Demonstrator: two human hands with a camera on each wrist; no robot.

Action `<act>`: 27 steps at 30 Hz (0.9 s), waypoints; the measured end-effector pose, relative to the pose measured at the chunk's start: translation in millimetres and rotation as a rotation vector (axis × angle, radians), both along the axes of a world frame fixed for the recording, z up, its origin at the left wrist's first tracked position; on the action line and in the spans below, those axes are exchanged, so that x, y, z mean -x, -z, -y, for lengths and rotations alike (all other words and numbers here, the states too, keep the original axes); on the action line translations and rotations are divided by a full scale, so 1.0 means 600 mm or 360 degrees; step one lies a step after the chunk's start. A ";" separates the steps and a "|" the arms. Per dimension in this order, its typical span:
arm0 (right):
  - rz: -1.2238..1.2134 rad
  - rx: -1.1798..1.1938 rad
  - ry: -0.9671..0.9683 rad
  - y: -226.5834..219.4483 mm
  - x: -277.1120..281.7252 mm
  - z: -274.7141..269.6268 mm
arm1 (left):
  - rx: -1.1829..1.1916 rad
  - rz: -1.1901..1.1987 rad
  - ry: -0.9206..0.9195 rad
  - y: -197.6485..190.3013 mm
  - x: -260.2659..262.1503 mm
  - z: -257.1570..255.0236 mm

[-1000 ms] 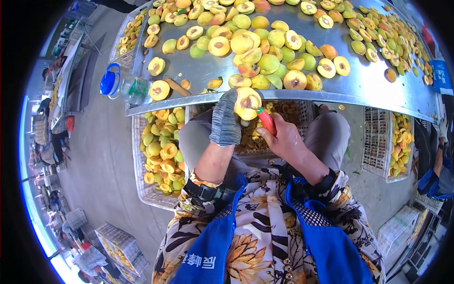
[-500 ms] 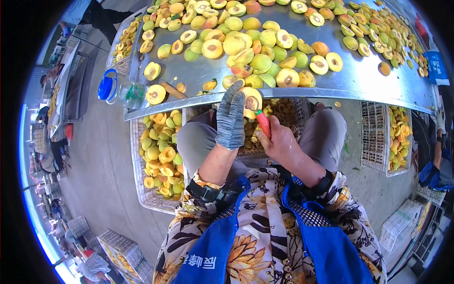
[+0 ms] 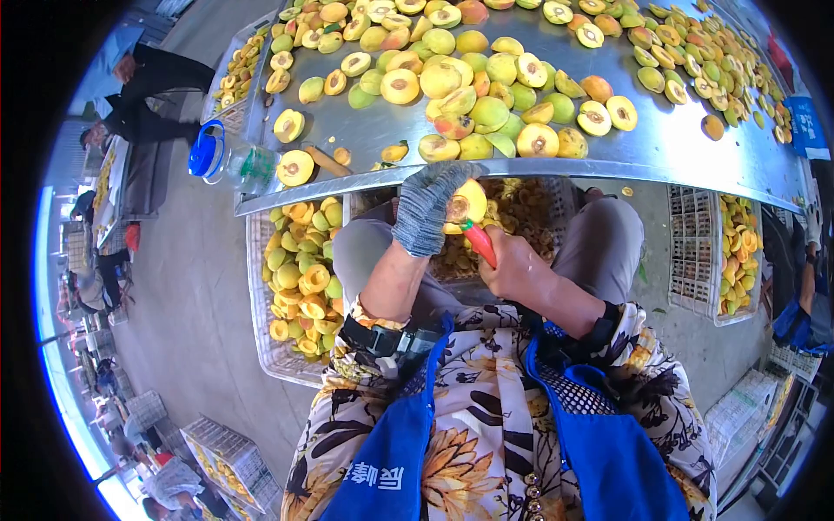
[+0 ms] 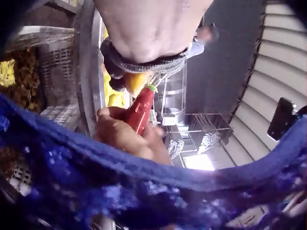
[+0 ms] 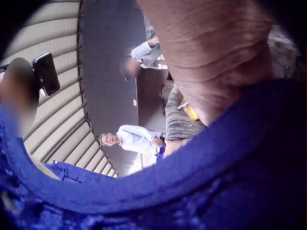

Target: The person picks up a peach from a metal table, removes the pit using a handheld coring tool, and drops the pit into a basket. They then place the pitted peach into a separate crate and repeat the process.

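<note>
In the head view the left hand [image 3: 423, 211], in a grey knit glove, holds a halved yellow fruit [image 3: 472, 199] just below the table's front edge, cut face with its brown centre turned to the right hand. The bare right hand [image 3: 519, 268] grips a red handle [image 3: 479, 242] with a green end, which meets the fruit's face. Any blade or tip is hidden. The left wrist view shows the right hand's fingers curled round the red handle [image 4: 140, 111], close to the fruit [image 4: 135, 82]. In the right wrist view the glove [image 5: 180, 117] is partly visible behind the wrist.
The metal table [image 3: 347, 186] bears many halved fruits. At its left edge lie a blue-lidded bottle [image 3: 249, 167] and a wooden handle [image 3: 328, 161]. Crates of fruit stand under the left side [image 3: 261, 300] and at the right [image 3: 692, 258]; another crate is between the knees.
The left glove has closed from straighter fingers round the fruit, which has turned and tilted. The red handle has moved slightly down and left with the right hand. A person at upper left has come further into view.
</note>
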State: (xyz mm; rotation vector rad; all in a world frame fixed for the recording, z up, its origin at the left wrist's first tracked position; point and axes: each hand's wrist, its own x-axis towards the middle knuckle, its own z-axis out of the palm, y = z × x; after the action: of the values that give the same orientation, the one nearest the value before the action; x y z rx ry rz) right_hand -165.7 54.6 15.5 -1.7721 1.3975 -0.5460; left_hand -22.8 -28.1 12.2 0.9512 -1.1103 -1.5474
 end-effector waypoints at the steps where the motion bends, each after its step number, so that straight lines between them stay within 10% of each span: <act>1: 0.0004 0.0003 -0.0007 0.001 -0.002 0.001 | 0.0084 0.0025 0.0068 -0.004 -0.002 0.001; 7: 0.0432 -0.0020 0.0106 -0.007 -0.012 0.011 | -0.0174 -0.0211 -0.0132 0.015 -0.004 0.001; 12: 0.1186 -0.1483 0.0151 -0.062 -0.013 0.013 | -0.0066 0.0032 -0.0249 0.015 0.001 -0.007; 19: 0.1524 -0.1795 0.0197 -0.045 -0.026 0.014 | -0.0118 -0.0147 -0.0234 0.043 -0.011 0.001; 22: 0.1308 -0.1538 0.0154 -0.027 -0.032 0.014 | -0.0513 -0.0656 0.0081 0.033 -0.017 0.011; 25: 0.0763 -0.0971 0.0093 0.002 -0.049 0.010 | -0.0791 -0.0970 -0.0229 -0.002 -0.006 -0.001; 27: 0.0292 0.0203 0.0117 0.034 -0.057 0.003 | -0.0800 -0.0829 -0.0367 -0.022 -0.001 -0.005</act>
State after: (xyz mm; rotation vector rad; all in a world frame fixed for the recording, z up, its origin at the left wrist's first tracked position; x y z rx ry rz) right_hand -131.2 52.7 -4.8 -1.7268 1.3288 -0.8318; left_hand -21.9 -25.0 25.4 0.8826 -0.2388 -1.7743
